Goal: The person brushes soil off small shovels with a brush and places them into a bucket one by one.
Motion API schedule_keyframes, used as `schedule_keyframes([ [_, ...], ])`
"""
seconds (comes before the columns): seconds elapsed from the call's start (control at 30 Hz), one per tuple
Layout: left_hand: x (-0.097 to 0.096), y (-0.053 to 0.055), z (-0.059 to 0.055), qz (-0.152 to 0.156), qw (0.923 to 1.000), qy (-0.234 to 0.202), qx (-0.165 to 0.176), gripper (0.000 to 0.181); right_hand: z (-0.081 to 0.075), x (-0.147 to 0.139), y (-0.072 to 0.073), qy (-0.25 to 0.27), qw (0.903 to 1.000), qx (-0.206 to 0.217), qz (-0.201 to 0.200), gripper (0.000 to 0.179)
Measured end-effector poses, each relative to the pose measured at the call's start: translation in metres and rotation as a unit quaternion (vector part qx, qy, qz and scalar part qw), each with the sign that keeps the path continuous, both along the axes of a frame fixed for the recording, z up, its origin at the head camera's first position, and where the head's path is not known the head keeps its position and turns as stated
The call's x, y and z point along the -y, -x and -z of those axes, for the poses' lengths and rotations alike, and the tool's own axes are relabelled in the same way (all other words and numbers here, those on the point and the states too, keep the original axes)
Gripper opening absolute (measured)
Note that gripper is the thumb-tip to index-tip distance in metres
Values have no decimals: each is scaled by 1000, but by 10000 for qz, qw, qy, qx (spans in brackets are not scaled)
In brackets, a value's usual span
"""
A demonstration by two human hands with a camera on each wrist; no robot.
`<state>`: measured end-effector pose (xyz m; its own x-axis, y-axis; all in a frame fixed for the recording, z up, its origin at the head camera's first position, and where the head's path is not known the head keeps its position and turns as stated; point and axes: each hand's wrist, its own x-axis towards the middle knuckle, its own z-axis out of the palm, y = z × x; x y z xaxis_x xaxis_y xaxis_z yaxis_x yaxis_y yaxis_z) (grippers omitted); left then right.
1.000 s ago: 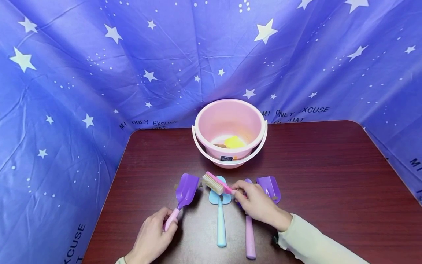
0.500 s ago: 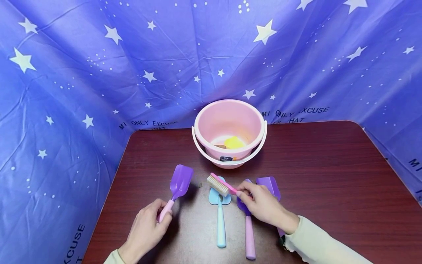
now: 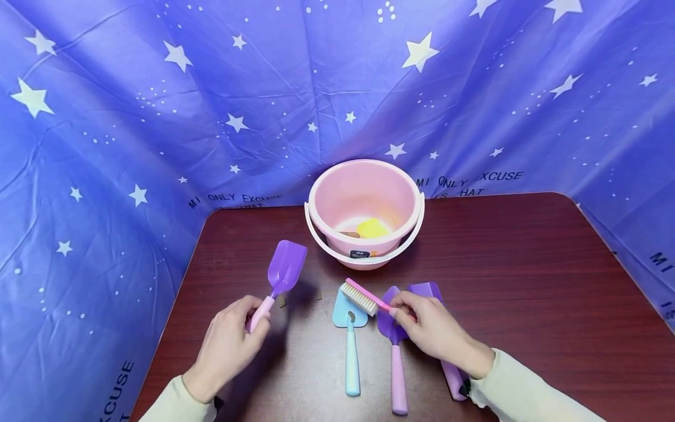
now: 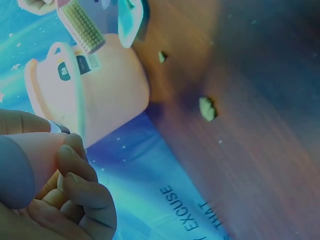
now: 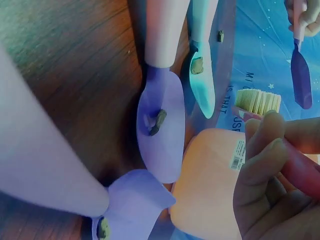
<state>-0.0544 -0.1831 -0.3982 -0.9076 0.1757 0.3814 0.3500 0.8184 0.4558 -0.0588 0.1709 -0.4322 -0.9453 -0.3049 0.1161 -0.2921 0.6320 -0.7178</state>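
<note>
My left hand [image 3: 227, 340] grips the pink handle of a small toy shovel with a purple blade [image 3: 286, 266], raised over the table's left part. My right hand [image 3: 440, 328] pinches the handle of a pink brush [image 3: 360, 298], its pale bristles over the blade of a light-blue shovel [image 3: 352, 363]. Right of that lies a purple shovel with a pink handle [image 3: 399, 375]. Another purple shovel [image 3: 427, 291] is partly hidden under my right hand. Brown clumps sit on the lying blades, one on the middle purple shovel [image 5: 158, 122]. Two crumbs, one larger [image 4: 207, 109], lie on the table.
A pink bucket [image 3: 337, 193] with its white handle lowered stands behind the shovels. Inside show a yellow thing [image 3: 373, 228] and a brown piece. The dark red wooden table [image 3: 527, 264] has a blue star-printed cloth [image 3: 263, 88] hanging around its back and sides.
My left hand has moved the purple shovel forward and left, uncovering a crumb on the table. My right hand has drawn the brush to the right. The lying shovels and bucket stay put.
</note>
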Motion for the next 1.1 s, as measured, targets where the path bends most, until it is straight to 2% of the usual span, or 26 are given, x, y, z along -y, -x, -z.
schedule_keyframes([
  [0.2, -4, 9, -11, 126, 9999, 30, -92, 13, -1, -6, -2, -53, 9997, -212, 62, 10],
  [0.53, -15, 25, -30, 235, 9996, 80, -100, 10, -2, -12, -4, -157, 9993, -321, 139, 7],
  [0.9, -31, 48, -42, 568, 9977, 176, -324, 7, -6, -21, -8, -207, 9991, -314, 200, 6],
  [1.1, -41, 60, -49, 579, 9979, 199, -216, 9, -6, -22, -9, -161, 9987, -413, 236, 9],
])
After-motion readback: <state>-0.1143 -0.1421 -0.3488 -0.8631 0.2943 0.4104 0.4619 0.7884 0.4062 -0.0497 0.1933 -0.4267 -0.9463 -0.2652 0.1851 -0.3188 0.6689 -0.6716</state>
